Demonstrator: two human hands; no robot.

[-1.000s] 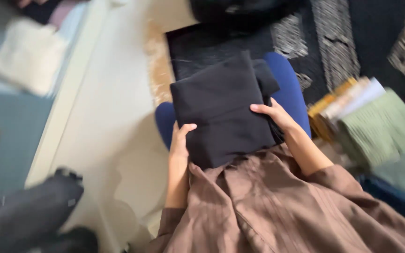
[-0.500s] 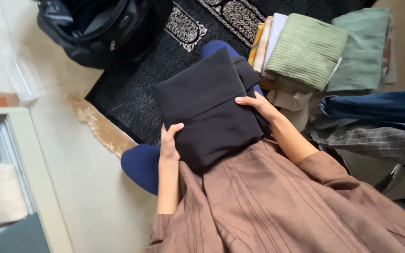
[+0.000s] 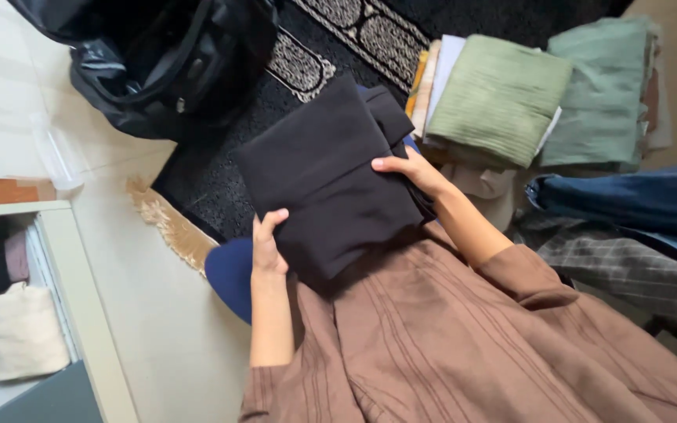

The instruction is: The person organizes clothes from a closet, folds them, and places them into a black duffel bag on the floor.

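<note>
A stack of folded clothes (image 3: 503, 98) is crowding the folded black garment (image 3: 327, 176) at two o'clock, and denim (image 3: 628, 196) is blocking three o'clock. An open black bag (image 3: 166, 63) is standing at eleven. Pale floor (image 3: 158, 313) is lying open at eight o'clock, up to the shelf frame (image 3: 80, 298).

Matt, smooth black folded cloth (image 3: 327, 176); beside it, ribbed green fabric (image 3: 497, 98) on a stack; above it a glossy black plastic bag (image 3: 158, 63) and a rough pile rug (image 3: 221, 172) with frayed fringe
</note>
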